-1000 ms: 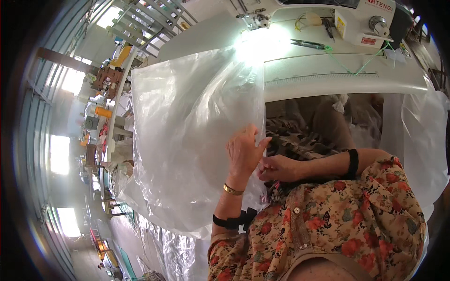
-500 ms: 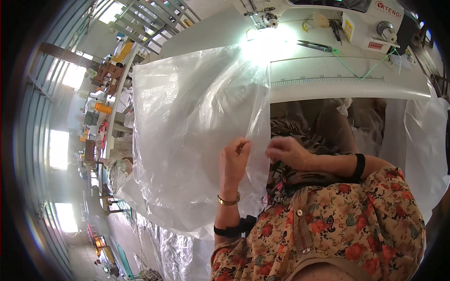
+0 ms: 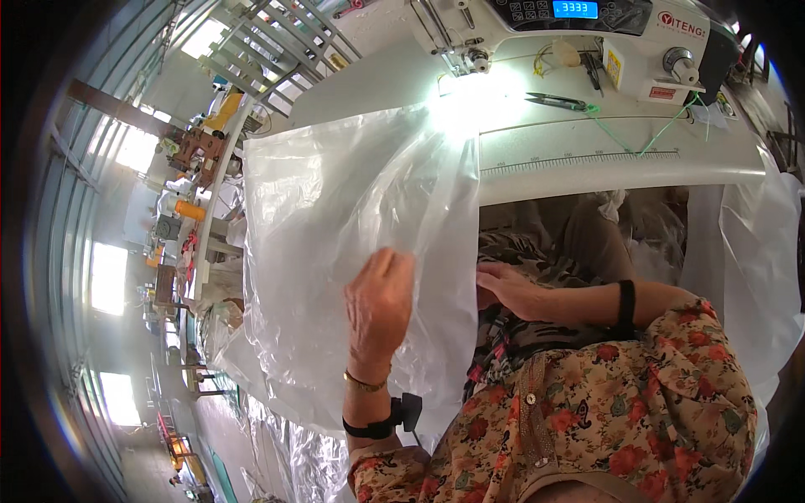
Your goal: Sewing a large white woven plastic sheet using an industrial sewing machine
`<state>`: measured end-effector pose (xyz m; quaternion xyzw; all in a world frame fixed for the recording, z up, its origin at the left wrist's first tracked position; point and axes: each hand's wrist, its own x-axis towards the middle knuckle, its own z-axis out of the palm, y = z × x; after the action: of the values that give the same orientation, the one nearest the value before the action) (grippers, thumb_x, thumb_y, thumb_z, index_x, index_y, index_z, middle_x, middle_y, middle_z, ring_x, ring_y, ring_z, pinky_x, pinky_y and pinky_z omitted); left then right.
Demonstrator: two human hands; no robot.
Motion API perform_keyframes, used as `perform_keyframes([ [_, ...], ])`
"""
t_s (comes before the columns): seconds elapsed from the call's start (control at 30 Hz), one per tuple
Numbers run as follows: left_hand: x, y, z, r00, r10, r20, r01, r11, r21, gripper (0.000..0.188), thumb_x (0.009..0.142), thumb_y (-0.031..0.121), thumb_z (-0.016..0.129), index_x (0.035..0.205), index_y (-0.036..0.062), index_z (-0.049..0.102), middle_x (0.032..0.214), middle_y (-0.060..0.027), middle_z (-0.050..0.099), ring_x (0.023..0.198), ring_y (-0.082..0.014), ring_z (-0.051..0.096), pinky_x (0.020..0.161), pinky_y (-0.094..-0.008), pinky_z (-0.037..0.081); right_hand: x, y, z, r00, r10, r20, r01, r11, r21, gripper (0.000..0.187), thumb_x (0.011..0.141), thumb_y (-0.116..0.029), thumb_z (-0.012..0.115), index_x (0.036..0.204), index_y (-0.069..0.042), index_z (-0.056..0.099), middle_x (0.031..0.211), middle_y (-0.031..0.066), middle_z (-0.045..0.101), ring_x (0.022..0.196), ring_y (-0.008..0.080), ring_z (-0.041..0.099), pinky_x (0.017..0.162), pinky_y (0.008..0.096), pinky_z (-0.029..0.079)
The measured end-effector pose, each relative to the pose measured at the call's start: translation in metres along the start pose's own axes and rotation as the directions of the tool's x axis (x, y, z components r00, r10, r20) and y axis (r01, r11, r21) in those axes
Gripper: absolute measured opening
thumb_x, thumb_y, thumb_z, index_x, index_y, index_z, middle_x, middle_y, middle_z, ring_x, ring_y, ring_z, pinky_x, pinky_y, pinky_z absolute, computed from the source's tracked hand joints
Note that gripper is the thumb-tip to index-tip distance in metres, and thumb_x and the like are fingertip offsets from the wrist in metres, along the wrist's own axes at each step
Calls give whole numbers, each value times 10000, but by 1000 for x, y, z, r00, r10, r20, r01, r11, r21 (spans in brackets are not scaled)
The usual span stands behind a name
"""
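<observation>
A large, clear plastic sheet (image 3: 310, 218) hangs over the sewing machine table toward me, its far edge beneath the bright lamp at the needle area. My left hand (image 3: 381, 302) is over the middle of the sheet, fingers curled together and slightly blurred. It appears to pinch the film, though its fingertips are partly hidden. At the sheet's right edge is my right hand (image 3: 511, 291), fingers stretched out. Its fingertips meet that edge and are partly out of sight there. The sewing machine (image 3: 620, 42) has a lit blue display.
Thread snips (image 3: 556, 102) with a green cord lie on the table right of the lamp. A printed ruler scale (image 3: 579, 159) runs along the near table edge. More plastic film (image 3: 746, 243) hangs at the right. A slatted metal rack (image 3: 260, 50) stands at the far left.
My left hand has moved left and slightly nearer, away from the sheet's right edge. My right hand's fingers have straightened from a curl, and the right part of the sheet lies flatter.
</observation>
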<state>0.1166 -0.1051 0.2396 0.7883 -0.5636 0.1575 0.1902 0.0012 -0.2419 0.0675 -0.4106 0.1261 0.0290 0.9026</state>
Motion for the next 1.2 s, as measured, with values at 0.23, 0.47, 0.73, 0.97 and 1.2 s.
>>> perform_keyframes([
  [0.23, -14, 24, 41, 979, 0, 204, 61, 954, -294, 52, 857, 57, 613, 840, 29, 573, 765, -119, 593, 661, -327, 581, 588, -385, 452, -16, 5, 6, 996, -74, 57, 90, 924, -372, 334, 968, -319, 541, 1062, -1, 580, 943, 31, 618, 852, 126, 543, 769, 300, 450],
  [0.47, -31, 31, 57, 967, -88, 239, 171, 920, -354, 43, 859, 49, 621, 867, 24, 586, 766, -131, 607, 661, -327, 593, 584, -369, 459, -57, -15, 18, 956, -245, 162, 286, 647, -706, 271, 915, -218, 588, 911, 51, 549, 695, 178, 587, 615, 217, 556, 611, 361, 462],
  [0.73, -39, 44, 60, 951, -168, 259, 274, 847, -456, 31, 856, 20, 610, 886, 12, 616, 771, -123, 622, 659, -307, 609, 578, -325, 465, -69, -14, 32, 896, -261, 359, 434, 339, -835, 162, 863, -137, 569, 804, 8, 529, 677, 204, 586, 639, 377, 622, 562, 463, 477],
  [0.97, -47, 52, 55, 941, -280, 189, 338, 778, -530, 61, 868, 30, 611, 916, -3, 628, 818, -134, 616, 658, -279, 597, 601, -323, 463, -56, -5, 33, 765, -169, 622, 640, 82, -764, 160, 813, -137, 598, 727, -8, 557, 666, 163, 597, 620, 363, 620, 552, 460, 489],
  [1.2, -51, 55, 51, 906, -360, 222, 422, 754, -503, 84, 849, 50, 632, 901, -16, 638, 789, -134, 611, 654, -276, 596, 602, -339, 467, -42, -86, 17, 618, 332, 713, 784, -189, -591, 73, 788, -122, 609, 839, -70, 611, 799, 137, 627, 717, 317, 644, 602, 396, 515],
])
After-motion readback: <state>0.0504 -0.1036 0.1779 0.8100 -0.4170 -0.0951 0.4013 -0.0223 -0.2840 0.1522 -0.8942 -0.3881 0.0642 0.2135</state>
